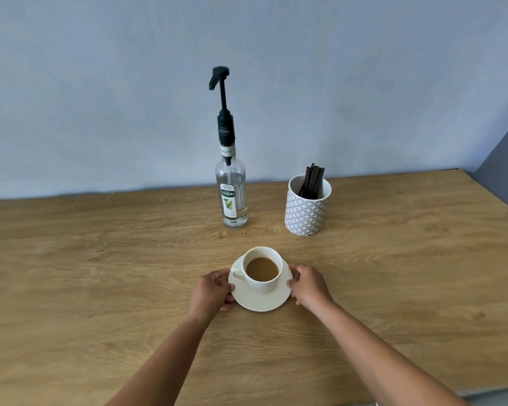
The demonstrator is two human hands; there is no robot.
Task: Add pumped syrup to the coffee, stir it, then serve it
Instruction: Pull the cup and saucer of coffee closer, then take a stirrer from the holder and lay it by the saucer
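Observation:
A white cup with milky coffee stands on a white saucer in the middle of the wooden table. My left hand grips the saucer's left rim and my right hand grips its right rim. The cup's handle points left. Behind the cup stands a clear glass syrup bottle with a tall black pump, its spout pointing left. A patterned white pot to the right of the bottle holds several dark stirrer sticks.
The wooden table runs back to a pale blue wall. Its front edge shows at the bottom right, and a darker wall panel stands at the far right.

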